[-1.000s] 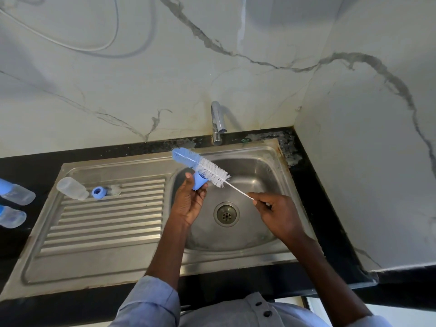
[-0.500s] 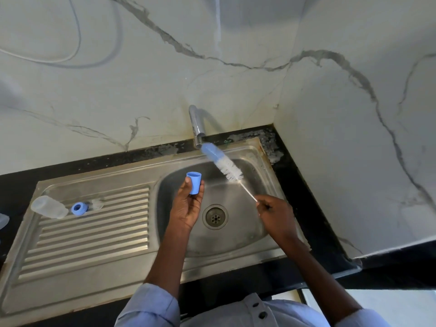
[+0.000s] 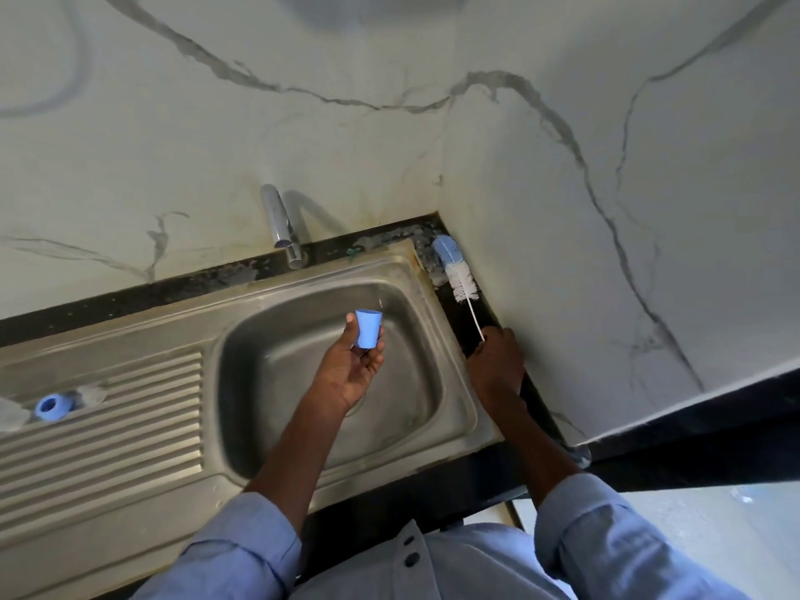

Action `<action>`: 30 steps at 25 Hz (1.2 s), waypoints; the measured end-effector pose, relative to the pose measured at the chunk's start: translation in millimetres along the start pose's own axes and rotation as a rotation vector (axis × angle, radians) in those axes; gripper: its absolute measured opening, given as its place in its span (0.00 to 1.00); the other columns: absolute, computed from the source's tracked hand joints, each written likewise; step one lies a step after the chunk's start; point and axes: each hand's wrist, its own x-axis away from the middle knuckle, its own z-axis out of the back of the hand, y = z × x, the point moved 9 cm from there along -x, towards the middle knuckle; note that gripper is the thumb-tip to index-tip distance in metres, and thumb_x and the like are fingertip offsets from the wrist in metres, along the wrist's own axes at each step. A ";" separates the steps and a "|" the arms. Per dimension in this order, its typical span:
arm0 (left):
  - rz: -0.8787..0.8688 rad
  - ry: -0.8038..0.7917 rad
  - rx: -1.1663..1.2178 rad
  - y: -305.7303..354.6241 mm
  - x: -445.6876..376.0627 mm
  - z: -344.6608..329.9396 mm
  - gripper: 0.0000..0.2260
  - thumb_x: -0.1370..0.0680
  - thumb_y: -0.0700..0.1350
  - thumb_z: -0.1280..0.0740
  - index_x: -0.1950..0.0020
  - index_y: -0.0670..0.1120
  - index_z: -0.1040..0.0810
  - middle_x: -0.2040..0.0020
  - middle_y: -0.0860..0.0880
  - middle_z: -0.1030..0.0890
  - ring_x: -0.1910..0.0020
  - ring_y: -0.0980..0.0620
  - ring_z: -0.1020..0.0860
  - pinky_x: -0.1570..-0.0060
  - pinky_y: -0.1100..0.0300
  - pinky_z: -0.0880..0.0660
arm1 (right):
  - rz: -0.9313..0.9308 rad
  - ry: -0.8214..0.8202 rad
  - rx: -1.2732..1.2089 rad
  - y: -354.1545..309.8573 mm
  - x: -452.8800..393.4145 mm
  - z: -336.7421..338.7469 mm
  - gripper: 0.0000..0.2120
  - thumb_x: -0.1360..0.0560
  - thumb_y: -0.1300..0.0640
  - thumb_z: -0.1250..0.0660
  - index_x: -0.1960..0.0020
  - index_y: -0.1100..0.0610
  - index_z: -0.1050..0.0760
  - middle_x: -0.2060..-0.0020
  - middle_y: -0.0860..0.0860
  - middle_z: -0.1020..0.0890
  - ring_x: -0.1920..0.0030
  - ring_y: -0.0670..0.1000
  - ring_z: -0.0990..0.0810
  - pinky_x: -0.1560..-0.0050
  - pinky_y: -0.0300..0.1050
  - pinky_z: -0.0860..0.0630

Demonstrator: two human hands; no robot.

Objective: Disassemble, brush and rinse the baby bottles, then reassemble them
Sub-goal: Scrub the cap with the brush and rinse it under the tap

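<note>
My left hand [image 3: 353,368] holds a small blue bottle cap [image 3: 368,328] between thumb and fingers above the steel sink basin [image 3: 277,361]. My right hand [image 3: 498,359] grips the thin white handle of the bottle brush [image 3: 459,275], whose white bristles and blue sponge tip lie on the dark counter strip to the right of the sink, against the wall. A blue screw ring [image 3: 52,407] and a clear teat [image 3: 88,394] sit on the ribbed drainboard at the left. A clear bottle body [image 3: 8,415] is cut off by the left edge.
The chrome tap [image 3: 281,223] stands behind the basin. Marble walls meet in a corner just behind the brush. A narrow black counter [image 3: 537,400] runs along the sink's right side. The drainboard [image 3: 108,430] stretches out to the left.
The brush has come out of the blue cap and swung right, from over the basin to the counter by the wall. My left hand still holds the cap. The view shifted right.
</note>
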 end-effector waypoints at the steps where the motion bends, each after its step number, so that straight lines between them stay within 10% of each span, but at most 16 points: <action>1: -0.003 -0.006 -0.001 -0.2 -1.5 -4.0 0.23 0.19 0.57 0.32 0.33 0.41 0.23 0.49 0.45 0.16 0.57 0.51 0.19 0.58 0.61 0.20 | 0.006 -0.016 0.041 0.3 -2.9 -2.6 0.09 0.23 0.64 0.35 0.43 0.61 0.22 0.44 0.60 0.23 0.45 0.63 0.23 0.48 0.52 0.27; 5: -0.039 0.007 0.049 3.0 -8.1 -8.9 0.20 0.20 0.50 0.30 0.34 0.38 0.24 0.42 0.41 0.20 0.46 0.46 0.19 0.48 0.56 0.17 | 0.040 0.080 0.132 -9.9 -5.2 2.3 0.14 0.25 0.62 0.32 0.40 0.60 0.22 0.42 0.60 0.23 0.43 0.63 0.24 0.44 0.55 0.28; 8: -0.042 -0.008 0.113 4.6 -8.8 -10.7 0.17 0.19 0.47 0.30 0.37 0.36 0.22 0.40 0.39 0.20 0.38 0.42 0.21 0.45 0.52 0.18 | 0.184 0.116 -0.245 -53.7 6.7 -0.8 0.15 0.23 0.61 0.30 0.37 0.60 0.20 0.42 0.58 0.19 0.42 0.60 0.20 0.40 0.54 0.25; 12: -0.035 -0.046 0.040 14.0 -5.6 -6.4 0.21 0.22 0.49 0.27 0.35 0.37 0.20 0.41 0.41 0.16 0.44 0.48 0.16 0.48 0.57 0.17 | 0.158 -0.367 -0.815 -142.2 27.1 -50.2 0.11 0.23 0.49 0.25 0.42 0.48 0.18 0.48 0.45 0.14 0.45 0.45 0.16 0.40 0.47 0.19; 17: -0.005 0.031 0.154 45.9 -17.2 25.0 0.17 0.23 0.50 0.27 0.42 0.38 0.18 0.49 0.43 0.15 0.55 0.50 0.16 0.55 0.58 0.17 | 0.145 -0.358 -0.860 -196.4 19.1 -78.6 0.13 0.26 0.58 0.23 0.42 0.56 0.18 0.50 0.51 0.13 0.47 0.51 0.15 0.41 0.57 0.19; 25: -0.499 0.502 -0.651 216.3 -84.0 57.8 0.19 0.28 0.45 0.20 0.43 0.41 0.23 0.47 0.45 0.19 0.51 0.48 0.22 0.52 0.59 0.28 | 0.231 -0.311 -0.696 -254.9 3.3 -113.5 0.20 0.32 0.70 0.23 0.43 0.56 0.20 0.51 0.47 0.16 0.50 0.50 0.18 0.44 0.47 0.21; 30: -0.525 0.429 -0.867 244.7 -124.5 45.2 0.06 0.24 0.42 0.27 0.50 0.44 0.23 0.54 0.45 0.19 0.56 0.45 0.20 0.56 0.56 0.24 | 0.191 -0.293 -0.714 -270.9 0.8 -131.3 0.22 0.31 0.70 0.23 0.40 0.58 0.22 0.49 0.47 0.18 0.52 0.40 0.20 0.50 0.29 0.25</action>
